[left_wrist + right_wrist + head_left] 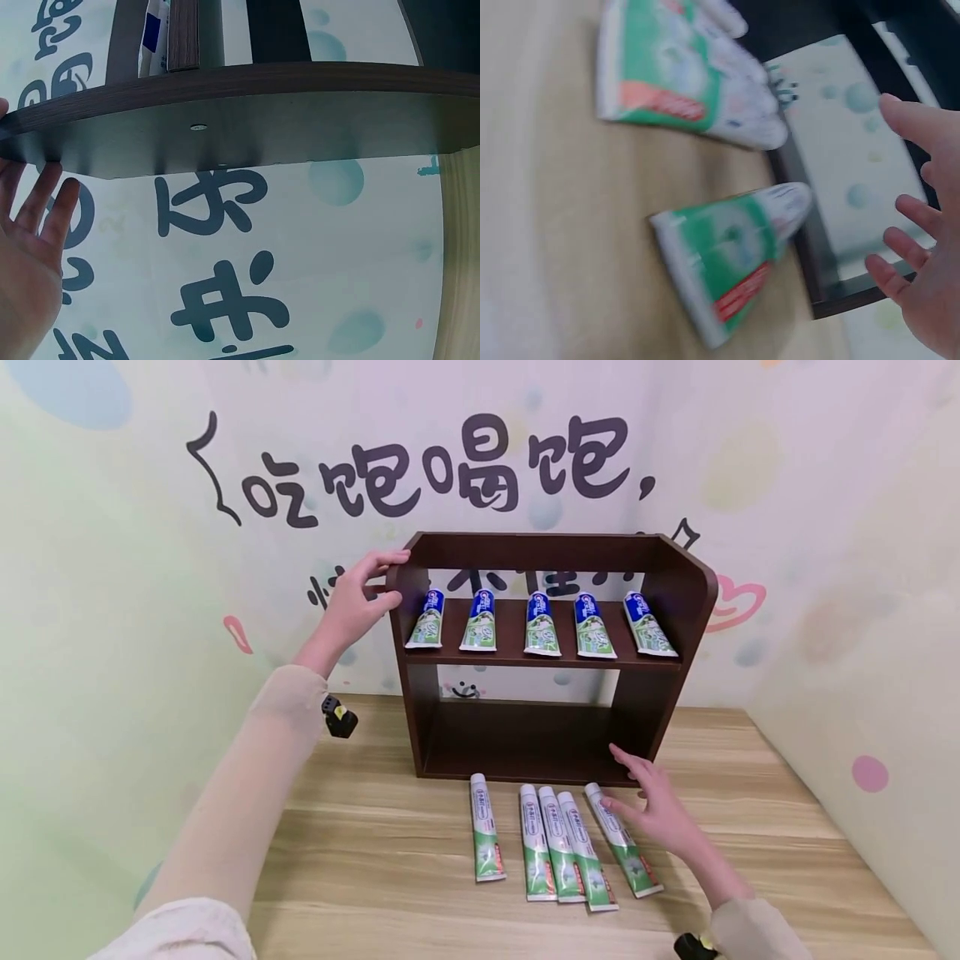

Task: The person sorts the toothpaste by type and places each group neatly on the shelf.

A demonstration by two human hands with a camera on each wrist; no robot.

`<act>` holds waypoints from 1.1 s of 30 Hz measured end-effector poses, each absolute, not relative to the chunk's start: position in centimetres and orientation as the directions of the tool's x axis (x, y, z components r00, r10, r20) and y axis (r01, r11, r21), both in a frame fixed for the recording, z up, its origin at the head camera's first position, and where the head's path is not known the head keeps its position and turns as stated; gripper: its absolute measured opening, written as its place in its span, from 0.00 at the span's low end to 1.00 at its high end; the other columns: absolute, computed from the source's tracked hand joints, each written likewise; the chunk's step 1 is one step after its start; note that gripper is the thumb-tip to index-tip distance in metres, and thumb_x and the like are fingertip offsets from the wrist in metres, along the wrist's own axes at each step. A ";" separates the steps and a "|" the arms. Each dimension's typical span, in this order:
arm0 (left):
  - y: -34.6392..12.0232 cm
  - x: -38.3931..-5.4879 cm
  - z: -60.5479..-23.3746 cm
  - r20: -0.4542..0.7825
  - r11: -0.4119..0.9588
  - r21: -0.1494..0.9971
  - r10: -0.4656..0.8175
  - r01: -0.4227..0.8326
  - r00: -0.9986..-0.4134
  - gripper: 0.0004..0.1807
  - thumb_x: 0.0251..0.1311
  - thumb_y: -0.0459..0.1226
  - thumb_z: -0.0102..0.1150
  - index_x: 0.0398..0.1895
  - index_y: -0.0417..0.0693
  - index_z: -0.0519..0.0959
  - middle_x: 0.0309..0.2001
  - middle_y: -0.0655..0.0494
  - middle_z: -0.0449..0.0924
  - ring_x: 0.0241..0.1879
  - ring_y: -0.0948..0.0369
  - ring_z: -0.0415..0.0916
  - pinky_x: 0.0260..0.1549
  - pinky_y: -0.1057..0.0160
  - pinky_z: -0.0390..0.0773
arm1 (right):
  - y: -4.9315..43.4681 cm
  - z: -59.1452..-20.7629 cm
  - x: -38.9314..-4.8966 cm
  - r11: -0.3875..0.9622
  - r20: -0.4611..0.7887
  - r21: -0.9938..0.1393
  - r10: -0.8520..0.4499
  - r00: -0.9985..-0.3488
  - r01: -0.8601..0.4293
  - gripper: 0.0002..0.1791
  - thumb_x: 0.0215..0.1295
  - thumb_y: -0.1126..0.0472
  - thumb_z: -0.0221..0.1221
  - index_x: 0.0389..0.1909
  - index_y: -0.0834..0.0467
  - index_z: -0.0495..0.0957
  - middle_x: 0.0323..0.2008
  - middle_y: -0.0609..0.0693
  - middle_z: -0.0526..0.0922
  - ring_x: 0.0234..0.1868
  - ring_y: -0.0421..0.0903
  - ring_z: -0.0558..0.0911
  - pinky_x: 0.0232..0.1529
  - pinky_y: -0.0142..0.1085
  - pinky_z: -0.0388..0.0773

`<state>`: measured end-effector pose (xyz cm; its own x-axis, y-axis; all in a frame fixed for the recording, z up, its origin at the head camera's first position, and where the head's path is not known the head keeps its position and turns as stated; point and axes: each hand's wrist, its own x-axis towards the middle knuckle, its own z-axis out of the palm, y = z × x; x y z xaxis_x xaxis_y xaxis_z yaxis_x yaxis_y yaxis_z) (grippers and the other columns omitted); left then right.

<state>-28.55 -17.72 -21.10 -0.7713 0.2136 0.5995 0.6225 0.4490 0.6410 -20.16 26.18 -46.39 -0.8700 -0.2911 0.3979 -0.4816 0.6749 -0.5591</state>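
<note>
My left hand (358, 596) touches the upper left side of a dark brown two-tier shelf (472, 662), its fingers fairly straight. In the left wrist view, fingertips (51, 171) meet the outer side panel (247, 135). My right hand (660, 806) is spread beside the rightmost white-and-green toothpaste tube (624, 843) on the table; in the right wrist view no tube lies between its fingers (909, 247). Three more such tubes (558, 852) lie close together, and another tube (486, 831) lies apart at left. Their caps point toward the shelf.
Several blue-and-green toothpaste tubes (540, 625) lie spaced out on the upper tier. The lower tier (517, 735) has a dark base board. Patterned walls with large lettering (487, 468) rise behind and beside the wooden table (360, 860).
</note>
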 end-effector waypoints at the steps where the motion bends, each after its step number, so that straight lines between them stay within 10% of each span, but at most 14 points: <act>1: -17.8 -29.0 -21.3 0.603 0.447 0.641 0.211 0.624 -0.770 0.25 0.61 0.27 0.51 0.64 0.37 0.71 0.71 0.46 0.68 0.69 0.46 0.67 0.65 0.46 0.73 | 26.2 -46.7 -20.1 0.670 0.395 -0.562 -0.297 -0.870 -0.484 0.44 0.60 0.56 0.67 0.76 0.53 0.58 0.68 0.62 0.68 0.59 0.60 0.70 0.47 0.54 0.77; 9: -19.0 -31.9 -22.7 0.623 0.447 0.626 0.206 0.639 -0.755 0.25 0.62 0.30 0.53 0.65 0.44 0.72 0.71 0.57 0.69 0.68 0.53 0.69 0.64 0.48 0.75 | 25.8 -47.7 -19.8 0.666 0.322 -0.585 -0.333 -0.886 -0.463 0.41 0.59 0.56 0.68 0.72 0.58 0.63 0.65 0.61 0.71 0.57 0.62 0.73 0.46 0.48 0.79; 18: -18.3 -30.1 -21.9 0.614 0.432 0.643 0.204 0.633 -0.763 0.26 0.61 0.27 0.52 0.64 0.38 0.71 0.71 0.47 0.68 0.69 0.46 0.67 0.64 0.45 0.74 | 26.7 -48.0 -19.1 0.678 0.248 -0.587 -0.369 -0.896 -0.442 0.43 0.57 0.53 0.70 0.70 0.62 0.64 0.63 0.65 0.73 0.53 0.64 0.77 0.46 0.56 0.81; 33: -18.5 -31.2 -22.5 0.608 0.439 0.647 0.198 0.624 -0.769 0.26 0.62 0.28 0.52 0.66 0.43 0.71 0.72 0.52 0.67 0.69 0.50 0.67 0.66 0.46 0.73 | 28.5 -48.4 -19.4 0.608 -0.023 -0.733 -0.469 -0.883 -0.304 0.48 0.53 0.56 0.71 0.72 0.67 0.57 0.58 0.67 0.70 0.49 0.51 0.74 0.44 0.31 0.74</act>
